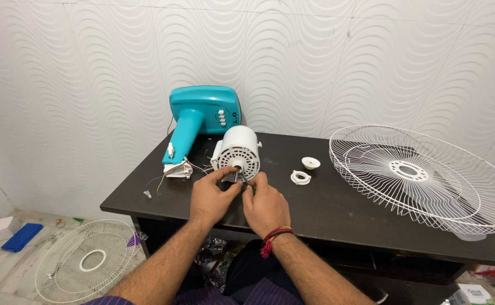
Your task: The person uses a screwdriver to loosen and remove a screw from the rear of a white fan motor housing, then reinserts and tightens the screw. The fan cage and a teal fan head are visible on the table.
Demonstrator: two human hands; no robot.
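Note:
A white fan motor housing lies on its side on the dark table, vented face toward me. My left hand and my right hand meet just below its front shaft, fingertips pinching a small part there that I cannot make out. A turquoise fan stand and base lies behind the motor, joined to it by thin wires. My right wrist wears red thread bands.
A white wire fan guard rests on the table's right side, overhanging the edge. Two small white plastic rings lie between it and the motor. Another wire guard lies on the floor at left, near a blue and a white box.

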